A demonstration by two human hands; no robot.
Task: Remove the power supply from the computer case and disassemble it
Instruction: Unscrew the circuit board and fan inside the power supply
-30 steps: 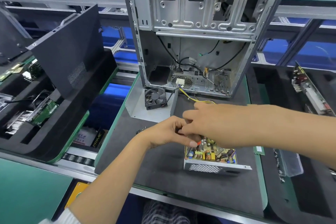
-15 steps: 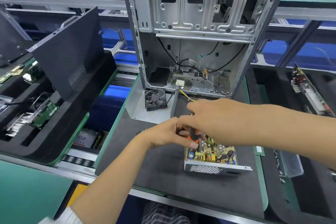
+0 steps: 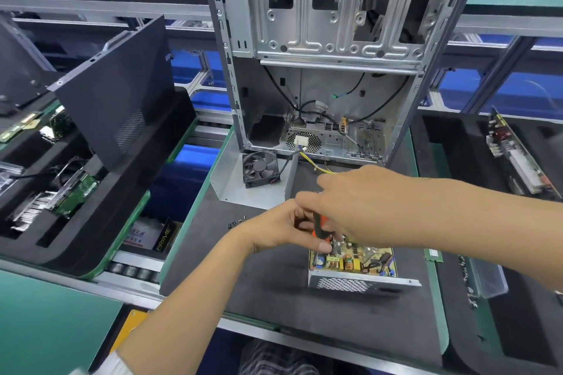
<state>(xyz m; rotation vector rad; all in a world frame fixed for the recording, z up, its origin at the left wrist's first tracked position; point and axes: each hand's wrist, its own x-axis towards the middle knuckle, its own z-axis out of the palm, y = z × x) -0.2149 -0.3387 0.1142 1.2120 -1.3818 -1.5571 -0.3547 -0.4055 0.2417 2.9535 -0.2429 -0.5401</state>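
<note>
Metal power supply [image 3: 362,281] lies opened before the case [image 3: 329,49]. Both hands, left [image 3: 283,230] and right [image 3: 359,204], grip a screwdriver [image 3: 320,224], tip apparently seated; press straight down, turn steadily.

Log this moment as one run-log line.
stage: disassembly | power supply: open, on mat | right hand: grips screwdriver | left hand: steadies screwdriver

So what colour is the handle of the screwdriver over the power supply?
Black with orange, on the screwdriver handle between both hands; the head view shows it.
</note>
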